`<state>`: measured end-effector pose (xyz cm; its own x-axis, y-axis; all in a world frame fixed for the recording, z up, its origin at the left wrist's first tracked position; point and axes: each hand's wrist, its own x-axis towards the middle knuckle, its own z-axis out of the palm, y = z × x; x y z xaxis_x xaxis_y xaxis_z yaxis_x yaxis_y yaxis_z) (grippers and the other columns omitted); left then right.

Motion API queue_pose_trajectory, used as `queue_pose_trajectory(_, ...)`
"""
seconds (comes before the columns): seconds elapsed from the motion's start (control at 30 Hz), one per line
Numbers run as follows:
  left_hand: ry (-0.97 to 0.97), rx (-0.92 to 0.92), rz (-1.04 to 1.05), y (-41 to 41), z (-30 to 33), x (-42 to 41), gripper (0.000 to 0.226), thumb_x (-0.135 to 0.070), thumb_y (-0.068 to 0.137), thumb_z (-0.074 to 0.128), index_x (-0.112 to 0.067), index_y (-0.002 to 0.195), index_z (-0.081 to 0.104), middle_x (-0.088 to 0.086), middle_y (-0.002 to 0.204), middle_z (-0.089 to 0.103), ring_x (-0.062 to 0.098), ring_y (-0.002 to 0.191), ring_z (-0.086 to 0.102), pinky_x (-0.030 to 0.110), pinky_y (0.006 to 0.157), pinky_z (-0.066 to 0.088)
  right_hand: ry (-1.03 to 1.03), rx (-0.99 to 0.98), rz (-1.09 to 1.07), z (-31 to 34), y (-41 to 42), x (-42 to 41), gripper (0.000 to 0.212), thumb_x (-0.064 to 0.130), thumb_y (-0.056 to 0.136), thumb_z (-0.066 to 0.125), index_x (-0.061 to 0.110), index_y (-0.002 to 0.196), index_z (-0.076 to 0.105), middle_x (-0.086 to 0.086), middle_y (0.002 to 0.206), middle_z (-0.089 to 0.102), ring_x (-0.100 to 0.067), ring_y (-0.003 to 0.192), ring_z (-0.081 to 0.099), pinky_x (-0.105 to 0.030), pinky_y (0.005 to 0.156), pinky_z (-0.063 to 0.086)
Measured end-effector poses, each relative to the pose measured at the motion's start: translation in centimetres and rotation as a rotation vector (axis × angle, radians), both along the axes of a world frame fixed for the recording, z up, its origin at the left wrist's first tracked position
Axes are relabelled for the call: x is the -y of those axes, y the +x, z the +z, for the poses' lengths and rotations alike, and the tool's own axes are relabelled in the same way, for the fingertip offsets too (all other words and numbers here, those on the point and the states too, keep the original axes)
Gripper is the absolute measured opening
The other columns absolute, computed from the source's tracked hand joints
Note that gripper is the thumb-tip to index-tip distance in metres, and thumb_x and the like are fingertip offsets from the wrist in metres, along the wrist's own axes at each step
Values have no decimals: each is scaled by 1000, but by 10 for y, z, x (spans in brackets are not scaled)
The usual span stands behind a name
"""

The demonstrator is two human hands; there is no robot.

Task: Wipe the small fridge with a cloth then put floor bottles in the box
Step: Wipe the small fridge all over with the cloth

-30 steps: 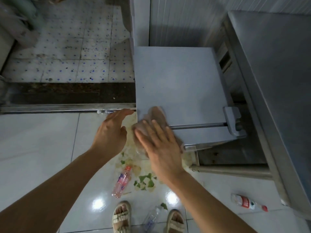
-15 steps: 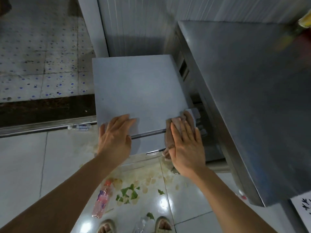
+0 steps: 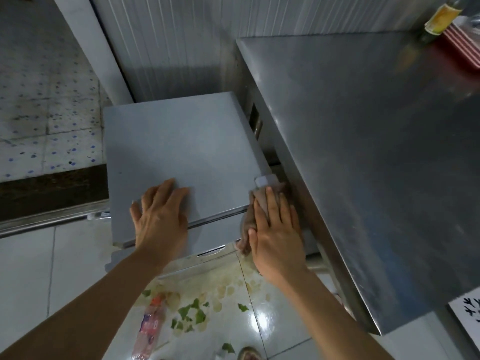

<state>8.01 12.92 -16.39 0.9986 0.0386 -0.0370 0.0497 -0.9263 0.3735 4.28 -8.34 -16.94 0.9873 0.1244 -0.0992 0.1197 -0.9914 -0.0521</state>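
Observation:
The small grey fridge stands against the wall, seen from above. My left hand rests flat on its front top edge with straight fingers. My right hand presses a brownish cloth flat against the fridge's front right corner, just below the white hinge. A clear plastic bottle with a red cap and pink label lies on the tiled floor below my left forearm. Another small bottle lies by the metal door sill left of the fridge.
A steel counter sits close along the fridge's right side, with a bottle and red tray at its far end. Green leaf scraps and pale spills litter the glossy floor. A sandalled foot shows at the bottom.
My right hand slid the cloth from the fridge's front left corner across to the front right corner. My left hand moved onto the top front edge. The view shifted rightward.

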Motion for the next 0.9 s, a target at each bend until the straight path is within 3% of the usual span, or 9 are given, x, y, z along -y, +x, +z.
queue_pose_trajectory(0.27, 59, -39, -31, 2, 1, -1, 49, -12, 84, 55, -26, 131, 50, 1, 150, 33, 31, 135, 25, 54, 108, 23, -11, -35, -15, -5, 60, -10, 59, 41, 100, 14, 19, 149, -11, -13, 158, -13, -38, 145, -11, -47, 114, -10)
queue_pose_trajectory(0.43, 79, -135, -70, 1, 10, -1, 54, -11, 85, 53, -24, 137, 42, 2, 154, 24, 29, 139, 18, 52, 110, 24, 30, -43, -33, -2, 20, -13, 65, 38, 100, 19, 10, 149, -14, -17, 156, -18, -36, 145, -14, -49, 119, -1)
queue_pose_trajectory(0.53, 115, -191, -109, -8, 16, -3, 51, -15, 87, 52, -23, 137, 41, 1, 154, 24, 28, 139, 20, 50, 109, 25, 76, -82, -10, 11, -10, -11, 76, 37, 99, 38, 8, 150, -10, -18, 156, -16, -34, 145, -12, -44, 120, -3)
queue_pose_trajectory(0.6, 91, -204, -116, -17, 24, -3, 47, -17, 89, 50, -26, 135, 43, -2, 153, 27, 25, 138, 24, 46, 109, 25, 182, -133, -19, 24, -24, -12, 83, 35, 93, 54, 12, 152, -1, -13, 158, -7, -30, 147, -4, -39, 119, 8)
queue_pose_trajectory(0.67, -4, -218, -101, -25, 37, -3, 43, -17, 92, 46, -29, 133, 46, -5, 151, 30, 20, 138, 26, 43, 110, 23, 347, -178, -38, 40, -35, -19, 77, 30, 92, 56, 20, 152, 7, -4, 160, 3, -24, 146, 12, -37, 114, 30)
queue_pose_trajectory(0.73, -136, -243, -88, -30, 55, -2, 37, -19, 95, 43, -29, 130, 48, -6, 148, 36, 19, 136, 32, 40, 113, 23, 497, -167, -34, 59, -41, -30, 74, 22, 93, 54, 25, 151, 9, 6, 157, 3, -17, 142, 25, -35, 109, 39)
queue_pose_trajectory(0.8, -325, -309, -39, -34, 80, -1, 30, -22, 98, 41, -21, 125, 54, 3, 137, 51, 24, 126, 45, 41, 109, 32, 569, -154, 7, 79, -41, -45, 76, 17, 93, 52, 27, 151, 5, 12, 157, -5, -12, 146, 12, -34, 115, 29)
queue_pose_trajectory(0.9, -792, -409, 131, -39, 123, -5, 36, -25, 99, 41, 2, 109, 64, 19, 113, 65, 29, 107, 60, 32, 97, 46, 606, -122, 119, 110, -36, -70, 84, 13, 93, 52, 24, 152, -6, 13, 157, -15, -9, 147, -4, -25, 115, 16)
